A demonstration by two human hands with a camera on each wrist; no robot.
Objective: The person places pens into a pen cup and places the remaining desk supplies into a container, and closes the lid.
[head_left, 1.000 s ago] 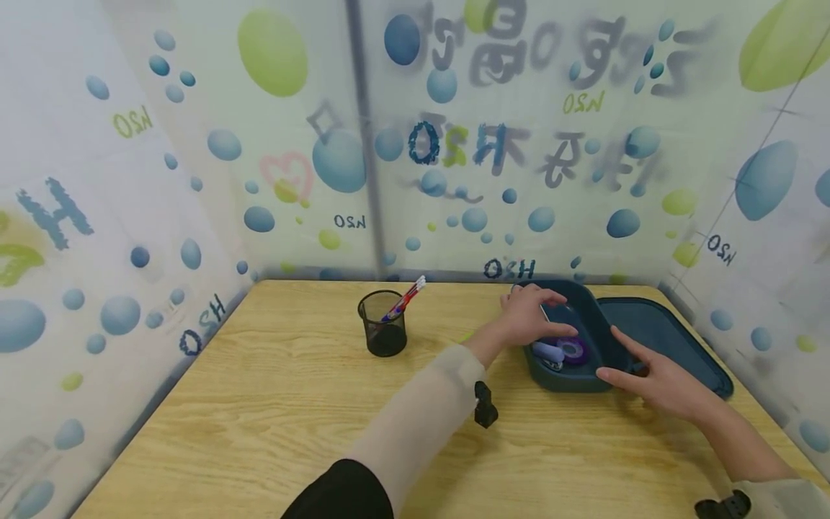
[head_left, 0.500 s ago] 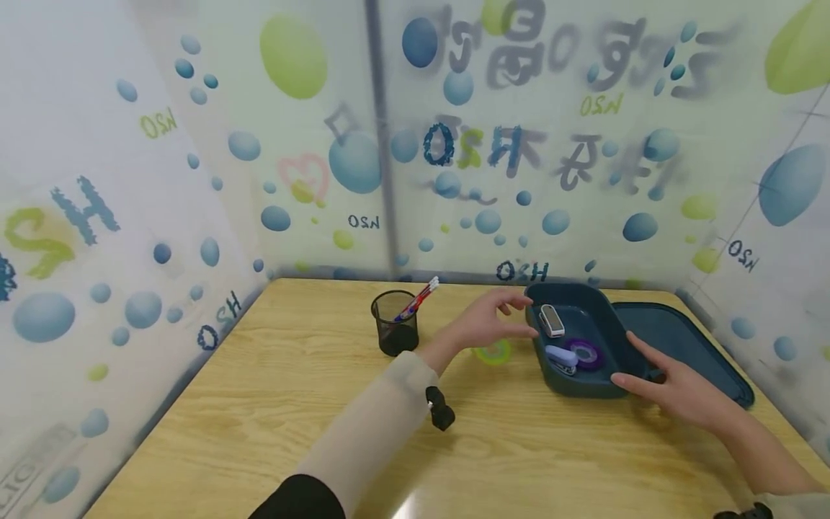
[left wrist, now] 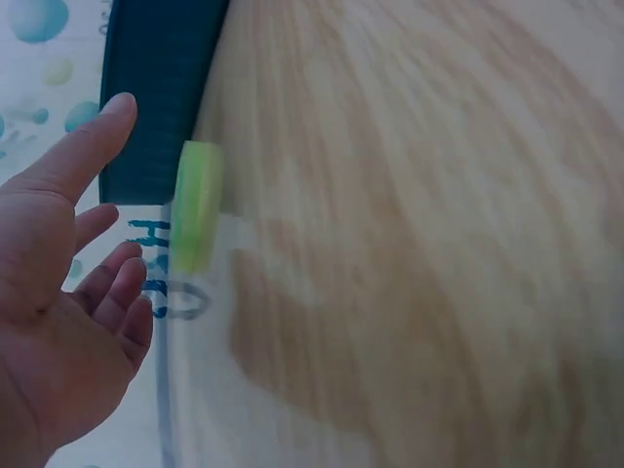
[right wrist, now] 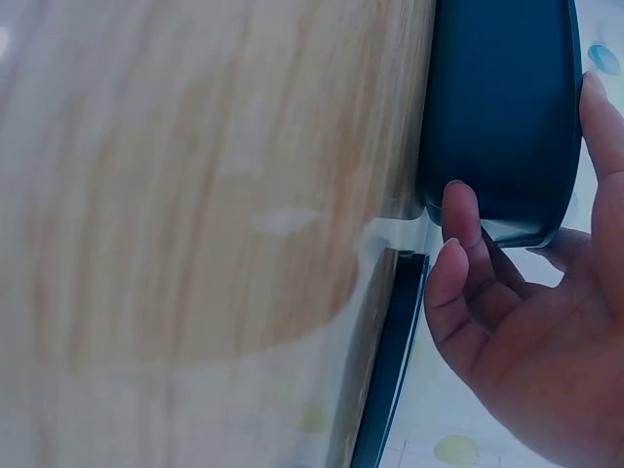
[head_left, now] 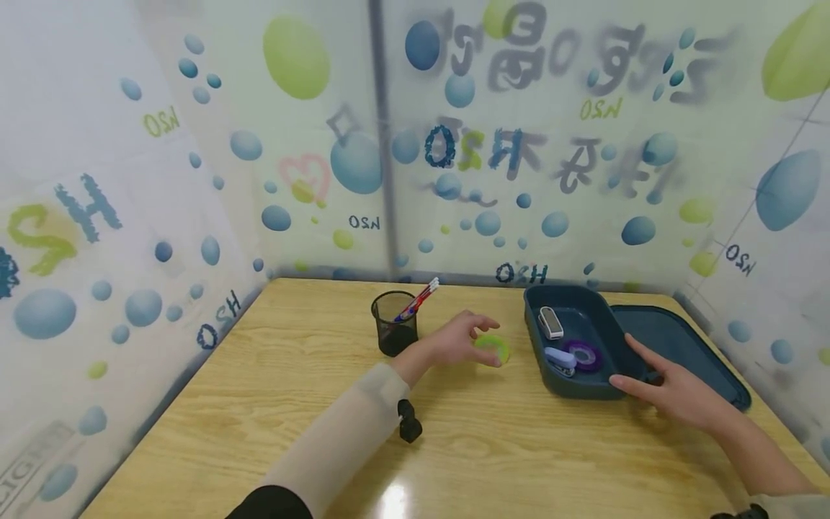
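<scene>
My left hand (head_left: 457, 340) reaches over a lime-green ring (head_left: 494, 347) that lies on the table, its fingers spread and bent around nothing. In the left wrist view the green ring (left wrist: 197, 207) stands apart from the fingers. My right hand (head_left: 681, 393) grips the near right corner of a dark blue box (head_left: 570, 389), thumb on the near wall and index finger along the right side. Inside the box are a small lilac stapler (head_left: 560, 360), a purple ring (head_left: 585, 355) like a tape roll, and a white-edged oblong thing (head_left: 550, 323).
A dark blue lid (head_left: 681, 346) lies flat right of the box. Left of my left hand stands a black mesh pen cup (head_left: 395, 328) holding several red, white and blue pens (head_left: 418, 299). Patterned curtains (head_left: 311, 180) border the wooden table (head_left: 272, 404).
My left hand has drawn back leftward from inside the box to above the green ring. The white-edged oblong thing now shows in the box. The right hand stays at the box corner.
</scene>
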